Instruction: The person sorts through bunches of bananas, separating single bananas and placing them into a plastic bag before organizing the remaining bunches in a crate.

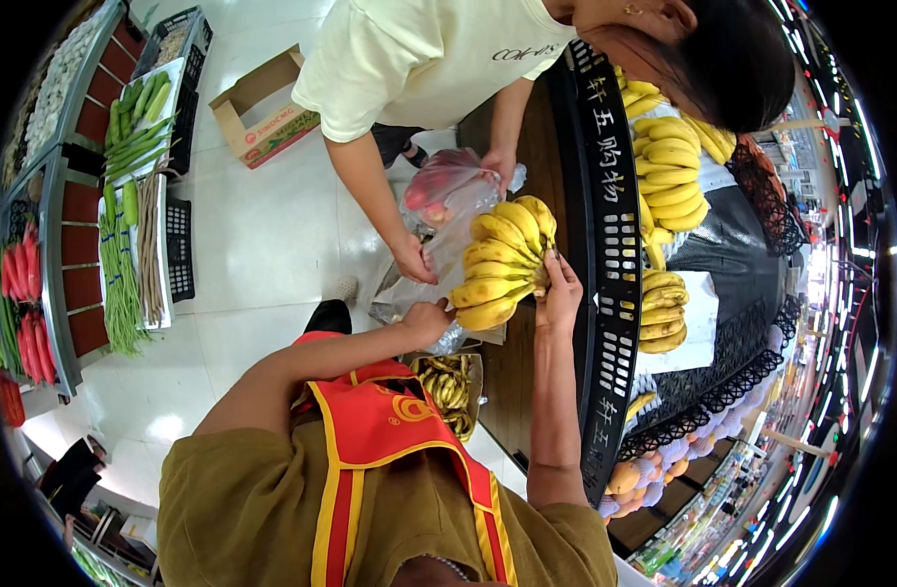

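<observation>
A big bunch of yellow bananas [500, 259] hangs in the air beside a black display stand. My right hand [560, 291] grips its stem end on the right. My left hand [429, 321] supports the lower left of the bunch and touches a clear plastic bag [409, 293] below it. Another person in a pale yellow shirt [419, 54] stands opposite. One hand of theirs [412, 260] holds the bag open, the other [500, 166] holds a second clear bag with red fruit [444, 186].
The black stand [605, 293] carries more banana bunches [669, 166]. A box of small bananas [448, 383] sits on the floor below. Shelves of green and red vegetables [126, 235] line the left. An open cardboard box [263, 108] lies on the white floor.
</observation>
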### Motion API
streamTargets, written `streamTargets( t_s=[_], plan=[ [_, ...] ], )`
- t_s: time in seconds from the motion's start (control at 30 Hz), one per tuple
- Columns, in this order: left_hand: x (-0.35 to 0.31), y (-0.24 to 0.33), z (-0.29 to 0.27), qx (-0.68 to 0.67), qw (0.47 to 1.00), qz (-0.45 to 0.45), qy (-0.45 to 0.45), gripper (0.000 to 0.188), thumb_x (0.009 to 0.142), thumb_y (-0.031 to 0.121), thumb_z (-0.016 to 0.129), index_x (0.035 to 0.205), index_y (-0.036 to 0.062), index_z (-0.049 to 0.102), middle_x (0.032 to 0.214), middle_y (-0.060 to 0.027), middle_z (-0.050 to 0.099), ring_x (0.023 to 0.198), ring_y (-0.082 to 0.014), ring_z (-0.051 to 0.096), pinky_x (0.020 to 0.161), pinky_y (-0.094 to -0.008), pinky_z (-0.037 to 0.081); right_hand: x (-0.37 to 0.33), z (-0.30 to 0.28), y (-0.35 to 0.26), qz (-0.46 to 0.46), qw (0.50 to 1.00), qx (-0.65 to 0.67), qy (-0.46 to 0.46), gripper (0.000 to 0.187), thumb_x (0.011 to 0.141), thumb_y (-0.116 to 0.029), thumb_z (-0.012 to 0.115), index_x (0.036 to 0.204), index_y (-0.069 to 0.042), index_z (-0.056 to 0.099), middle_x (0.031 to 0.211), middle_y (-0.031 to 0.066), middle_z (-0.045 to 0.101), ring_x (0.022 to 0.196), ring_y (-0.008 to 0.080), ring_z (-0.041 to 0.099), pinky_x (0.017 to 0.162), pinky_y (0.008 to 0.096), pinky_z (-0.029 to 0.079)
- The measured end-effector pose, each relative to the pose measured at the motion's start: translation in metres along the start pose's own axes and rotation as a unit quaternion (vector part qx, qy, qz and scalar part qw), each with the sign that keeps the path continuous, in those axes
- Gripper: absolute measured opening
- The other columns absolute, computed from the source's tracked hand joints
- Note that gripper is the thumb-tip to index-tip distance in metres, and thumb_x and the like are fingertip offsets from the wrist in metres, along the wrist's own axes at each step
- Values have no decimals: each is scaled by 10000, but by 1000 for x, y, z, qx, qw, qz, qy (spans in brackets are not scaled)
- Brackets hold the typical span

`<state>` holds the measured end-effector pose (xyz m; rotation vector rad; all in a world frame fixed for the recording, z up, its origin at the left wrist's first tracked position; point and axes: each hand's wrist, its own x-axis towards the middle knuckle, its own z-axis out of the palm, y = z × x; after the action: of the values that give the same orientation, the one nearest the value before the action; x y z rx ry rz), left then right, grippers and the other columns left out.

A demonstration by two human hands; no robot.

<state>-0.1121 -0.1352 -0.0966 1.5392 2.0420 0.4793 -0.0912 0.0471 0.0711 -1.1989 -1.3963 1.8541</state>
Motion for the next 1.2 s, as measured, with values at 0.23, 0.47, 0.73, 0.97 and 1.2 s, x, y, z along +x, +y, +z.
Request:
streamTargets(
  t_s=[0.23, 0.47, 0.73, 0.97, 1.2],
  plan=[
    [-13, 20, -6, -38, 999, -2, -10, 573, 760, 123, 495, 1316, 120, 360, 927, -164, 564, 685, -302, 624, 562, -408, 509, 4, 18, -3, 20, 999, 40, -23, 256, 832, -135, 636, 1021, 31, 591, 870, 31, 616, 698, 79, 568, 521, 193, 404],
    [-7, 42, -36, -160, 986, 14, -39, 765, 761, 162, 554, 1413, 159, 154, 1034, -189, 557, 772, -337, 606, 665, -415, 507, 15, 37, 8, 51, 986, 153, -39, 265, 822, -114, 647, 1022, 44, 576, 923, 85, 622, 786, 151, 612, 662, 247, 503],
    [-19, 30, -39, -202, 979, 1, -7, 704, 772, 179, 559, 1393, 166, 229, 1034, -189, 566, 829, -352, 589, 710, -429, 489, 15, 36, 28, 87, 984, 159, -1, 280, 830, -130, 640, 1045, 32, 565, 959, 84, 613, 808, 152, 610, 637, 271, 511],
    [-31, 15, -46, -138, 990, -7, 22, 665, 753, 171, 563, 1357, 112, 288, 1011, -195, 576, 714, -338, 603, 633, -422, 500, 10, 5, 52, 99, 986, 130, 16, 274, 867, -171, 595, 1047, 34, 579, 981, 89, 617, 849, 175, 601, 713, 287, 483],
    [-32, 12, -41, -14, 999, -22, 21, 496, 707, 101, 546, 1162, -51, 420, 908, -195, 589, 584, -288, 621, 493, -388, 503, 2, -9, 59, 92, 986, 140, -4, 306, 878, -168, 574, 1097, 43, 546, 1047, 105, 601, 915, 194, 599, 750, 309, 493]
  ],
)
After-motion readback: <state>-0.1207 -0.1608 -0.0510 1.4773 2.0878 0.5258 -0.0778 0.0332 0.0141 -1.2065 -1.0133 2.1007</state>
